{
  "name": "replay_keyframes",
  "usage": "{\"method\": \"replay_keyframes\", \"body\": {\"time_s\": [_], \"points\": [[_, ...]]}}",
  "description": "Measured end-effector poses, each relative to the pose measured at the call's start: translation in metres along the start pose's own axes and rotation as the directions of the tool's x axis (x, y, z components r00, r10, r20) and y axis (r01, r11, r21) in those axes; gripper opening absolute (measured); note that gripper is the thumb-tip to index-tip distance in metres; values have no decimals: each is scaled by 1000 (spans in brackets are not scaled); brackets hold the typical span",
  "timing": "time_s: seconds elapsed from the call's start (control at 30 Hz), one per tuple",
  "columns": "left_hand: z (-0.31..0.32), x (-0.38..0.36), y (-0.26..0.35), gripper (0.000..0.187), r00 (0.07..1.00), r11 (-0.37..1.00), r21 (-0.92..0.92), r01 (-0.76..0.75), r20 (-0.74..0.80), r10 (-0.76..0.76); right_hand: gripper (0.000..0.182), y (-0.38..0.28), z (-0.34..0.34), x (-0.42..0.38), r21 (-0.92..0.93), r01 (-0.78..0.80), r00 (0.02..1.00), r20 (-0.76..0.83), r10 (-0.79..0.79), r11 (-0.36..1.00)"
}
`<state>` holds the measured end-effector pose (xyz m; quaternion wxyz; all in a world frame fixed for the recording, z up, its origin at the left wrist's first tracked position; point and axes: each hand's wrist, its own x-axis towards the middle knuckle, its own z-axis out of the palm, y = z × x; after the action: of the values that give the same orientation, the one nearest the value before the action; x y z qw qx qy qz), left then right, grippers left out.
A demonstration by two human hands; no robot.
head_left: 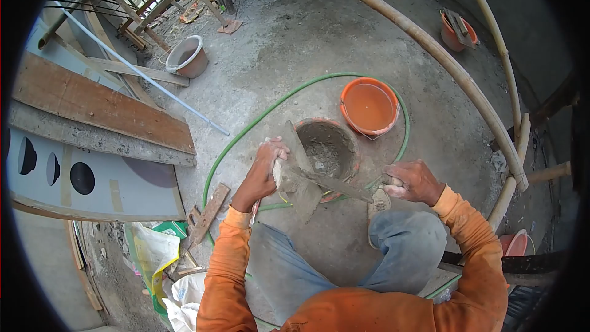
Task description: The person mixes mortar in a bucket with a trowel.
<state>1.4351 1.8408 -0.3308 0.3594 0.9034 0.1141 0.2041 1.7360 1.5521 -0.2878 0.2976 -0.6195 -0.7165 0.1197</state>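
My left hand (268, 163) is closed around a mortar-smeared flat board (305, 200), which is held tilted beside the mortar bucket (353, 172). In my right hand (415, 183) is a trowel (347, 187), its handle mostly hidden by the fingers. The trowel's long blade points left and reaches the board, seeming to touch its face. Grey wet mortar (322, 158) lies at the bottom of the bucket, just beyond both tools. My bent knees are below the hands, with one shoe (379, 200) near the trowel.
An orange bucket (396, 110) of cloudy liquid stands behind the mortar bucket. A green hose (246, 128) loops around both. Bamboo poles (424, 34) curve along the right. Wooden planks (104, 101) lie at left, near a pale bucket (198, 61). Sacks (150, 252) lie lower left.
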Motion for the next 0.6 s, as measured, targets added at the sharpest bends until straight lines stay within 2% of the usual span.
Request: {"method": "replay_keyframes", "body": {"time_s": [0.13, 0.2, 0.23, 0.37, 0.43, 0.47, 0.53, 0.57, 0.6], "points": [[9, -9, 12, 34, 998, 997, -43, 65, 8, -65, 37, 0, 10, 8, -99, -73, 995, 56, 79, 992], [15, -12, 16, 34, 997, 996, -77, 43, 68, -38, 36, 11, 21, 10, -147, -113, 990, 68, 124, 983], [17, -13, 17, 33, 993, 994, -104, 21, 116, -9, 35, 20, 28, 11, -164, -157, 980, 97, 174, 974], [32, -33, 20, 38, 990, 984, -173, 51, 137, -27, 34, 44, 47, 17, -208, -292, 916, 219, 336, 933], [33, -40, 33, 30, 987, 887, -434, 158, 80, -136, 33, 51, 50, 17, -185, -340, 893, 243, 378, 922], [33, -44, 30, 30, 986, 889, -426, 165, 83, -143, 33, 56, 53, 14, -174, -360, 880, 264, 396, 917], [35, -57, 14, 28, 977, 822, -546, 162, -31, -213, 33, 61, 53, 12, -103, -382, 875, 280, 395, 918], [34, -67, 6, 28, 974, 827, -537, 168, -39, -224, 33, 60, 52, 11, -94, -369, 880, 286, 380, 925], [24, -78, -6, 28, 959, 775, -600, 199, -44, -281, 33, 58, 49, 10, -45, -392, 879, 277, 389, 919]]}}
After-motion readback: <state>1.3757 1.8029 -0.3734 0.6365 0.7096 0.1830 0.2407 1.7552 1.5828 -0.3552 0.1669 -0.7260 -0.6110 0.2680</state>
